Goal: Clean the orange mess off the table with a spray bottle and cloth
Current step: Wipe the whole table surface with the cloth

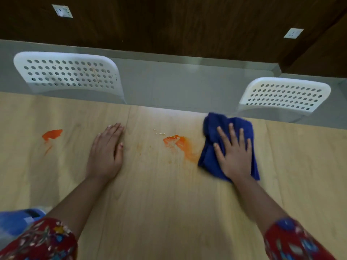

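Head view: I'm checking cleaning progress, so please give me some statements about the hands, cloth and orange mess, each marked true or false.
1. The right hand presses flat on the blue cloth. True.
2. The left hand holds a spray bottle. False: it rests flat on the table and holds nothing.
3. An orange smear lies between the hands and reaches the cloth's left edge. True.
4. The cloth covers the orange patch at far left. False: that patch lies uncovered, left of the left hand.
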